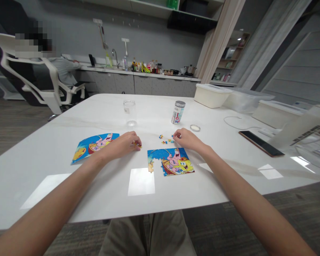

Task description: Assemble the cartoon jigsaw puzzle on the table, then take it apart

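A partly joined jigsaw puzzle with a cartoon picture lies on the white table before me, with a gap at its lower left. My left hand is curled at the puzzle's upper left, its fingertips closed on small puzzle pieces that it partly hides. Above the puzzle's right half, my right hand pinches a small blue puzzle piece. Between the hands lie several loose puzzle pieces. A slightly curved picture sheet with the same cartoon sits partly behind my left forearm.
Farther back stand a clear jar and a printed canister, with a round lid beside it. To the right are a dark phone, a cable and plastic bins. A person sits in a white-framed chair at back left.
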Action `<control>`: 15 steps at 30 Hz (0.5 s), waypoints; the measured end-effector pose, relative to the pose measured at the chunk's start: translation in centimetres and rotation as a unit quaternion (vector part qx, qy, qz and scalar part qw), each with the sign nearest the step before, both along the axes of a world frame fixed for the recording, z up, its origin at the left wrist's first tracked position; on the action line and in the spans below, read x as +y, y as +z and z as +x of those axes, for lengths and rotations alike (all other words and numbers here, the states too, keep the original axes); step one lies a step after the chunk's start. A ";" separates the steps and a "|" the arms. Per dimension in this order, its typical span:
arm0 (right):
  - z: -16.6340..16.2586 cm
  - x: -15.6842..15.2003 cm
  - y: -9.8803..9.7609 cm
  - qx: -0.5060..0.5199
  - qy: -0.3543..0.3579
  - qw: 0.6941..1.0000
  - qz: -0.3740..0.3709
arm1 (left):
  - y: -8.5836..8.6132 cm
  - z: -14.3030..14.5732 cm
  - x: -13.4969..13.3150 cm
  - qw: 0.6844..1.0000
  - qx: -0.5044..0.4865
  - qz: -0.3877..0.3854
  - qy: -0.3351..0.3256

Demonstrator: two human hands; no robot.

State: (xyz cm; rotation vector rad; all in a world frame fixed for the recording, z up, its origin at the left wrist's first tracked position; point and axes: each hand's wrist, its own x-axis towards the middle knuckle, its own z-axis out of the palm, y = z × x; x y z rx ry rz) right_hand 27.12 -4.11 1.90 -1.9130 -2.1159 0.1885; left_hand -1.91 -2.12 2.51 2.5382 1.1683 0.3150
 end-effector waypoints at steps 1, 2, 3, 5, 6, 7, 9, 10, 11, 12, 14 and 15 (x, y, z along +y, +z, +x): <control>0.0 0.0 0.0 0.000 -0.001 1.000 -0.001 | -0.1 -0.1 0.1 1.000 -0.001 -0.001 -0.004; 0.0 0.0 -0.1 -0.001 0.000 1.000 -0.001 | -0.1 -0.2 0.1 1.000 -0.003 -0.004 -0.008; 0.0 0.1 -0.1 -0.002 0.001 1.000 -0.002 | -0.2 -0.2 0.1 1.000 -0.006 -0.008 -0.013; 0.1 0.1 -0.2 -0.004 0.004 1.000 -0.002 | -0.2 -0.3 0.1 1.000 -0.005 -0.018 -0.024; 0.1 0.2 -0.2 -0.004 0.005 1.000 -0.003 | -0.3 -0.3 0.0 0.999 -0.003 -0.024 -0.027; 0.1 0.2 -0.2 -0.004 0.005 1.000 -0.004 | -0.2 -0.3 0.0 0.999 -0.002 -0.028 -0.028; 0.1 0.2 -0.2 -0.004 0.004 1.000 -0.007 | -0.1 -0.3 -0.2 0.999 -0.003 -0.030 -0.021; 0.1 0.2 -0.1 -0.004 0.004 1.000 -0.008 | 0.0 -0.3 -0.2 0.999 -0.004 -0.027 -0.018; 0.1 0.1 -0.1 -0.004 0.004 1.000 -0.008 | 0.1 -0.3 -0.3 1.000 -0.005 -0.022 -0.015; 0.1 0.1 -0.1 -0.004 0.004 1.000 -0.007 | 0.1 -0.3 -0.3 1.000 -0.004 -0.016 -0.015; 0.0 0.1 -0.1 -0.005 0.005 1.000 -0.005 | 0.2 -0.3 -0.3 1.000 0.003 -0.010 -0.020; 0.0 0.1 -0.1 -0.006 0.005 1.000 -0.004 | 0.3 -0.3 -0.2 1.000 0.007 -0.009 -0.022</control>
